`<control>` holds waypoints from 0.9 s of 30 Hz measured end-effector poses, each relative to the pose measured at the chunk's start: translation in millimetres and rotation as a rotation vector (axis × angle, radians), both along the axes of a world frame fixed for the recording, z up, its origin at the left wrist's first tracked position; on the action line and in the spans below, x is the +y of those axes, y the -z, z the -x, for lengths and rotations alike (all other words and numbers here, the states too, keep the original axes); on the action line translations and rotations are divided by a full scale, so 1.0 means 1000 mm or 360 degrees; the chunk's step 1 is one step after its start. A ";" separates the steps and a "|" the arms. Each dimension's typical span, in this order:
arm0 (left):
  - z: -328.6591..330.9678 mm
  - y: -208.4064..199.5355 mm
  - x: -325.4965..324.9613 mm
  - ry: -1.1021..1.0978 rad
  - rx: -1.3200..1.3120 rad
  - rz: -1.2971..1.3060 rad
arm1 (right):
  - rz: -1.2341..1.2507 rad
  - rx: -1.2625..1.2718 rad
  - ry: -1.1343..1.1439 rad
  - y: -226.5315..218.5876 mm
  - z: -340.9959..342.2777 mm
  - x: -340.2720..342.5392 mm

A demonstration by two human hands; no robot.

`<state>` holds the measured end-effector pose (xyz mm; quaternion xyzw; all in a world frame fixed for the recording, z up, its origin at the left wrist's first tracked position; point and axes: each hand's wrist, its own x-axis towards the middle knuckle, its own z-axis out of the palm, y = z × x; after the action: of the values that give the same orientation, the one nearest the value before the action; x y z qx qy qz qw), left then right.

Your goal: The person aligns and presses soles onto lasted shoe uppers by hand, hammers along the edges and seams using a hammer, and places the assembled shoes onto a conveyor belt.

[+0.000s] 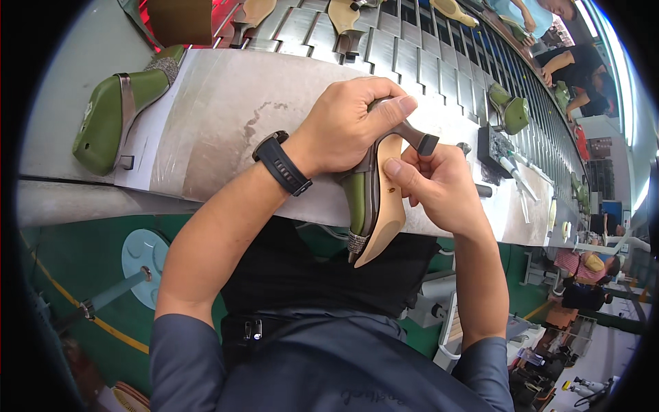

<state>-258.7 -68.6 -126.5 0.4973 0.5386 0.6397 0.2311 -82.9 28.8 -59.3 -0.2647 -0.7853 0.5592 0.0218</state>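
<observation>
A high-heeled shoe on a green last is held over the near edge of the bench, its pointed toe toward me. A tan outsole lies along its underside, and a dark heel sticks out to the right. My left hand is closed around the heel end, its thumb across the top. With its thumb on the tan sole and its fingers curled at the edge, my right hand grips the shoe from the right.
Another green last with a dark strap rests at the bench's left. A slatted metal conveyor carries tan soles and a green last. A black box and thin sticks stand right. A blue round stool is below; other people work at far right.
</observation>
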 end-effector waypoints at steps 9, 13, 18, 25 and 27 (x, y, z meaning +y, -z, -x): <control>-0.003 0.003 0.005 -0.0128 0.0049 -0.0069 | -0.0379 -0.0211 -0.0150 -0.007 0.005 0.006; -0.004 0.003 0.007 -0.0182 0.0097 -0.0077 | -0.0339 -0.0190 -0.0105 -0.008 0.008 0.000; -0.003 0.003 0.008 -0.0228 0.0135 -0.0043 | -0.0260 -0.0137 -0.0100 -0.007 0.010 -0.003; -0.009 0.006 0.011 -0.0442 0.0246 -0.0154 | -0.0230 -0.0144 -0.0035 -0.006 0.014 -0.005; -0.010 0.006 0.012 -0.0443 0.0270 -0.0135 | -0.0148 -0.0207 0.0007 -0.009 0.014 -0.004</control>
<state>-249.0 -56.8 -132.4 0.4795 0.5924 0.6434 0.0728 -96.6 24.9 -50.6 -0.3009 -0.8097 0.5035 -0.0159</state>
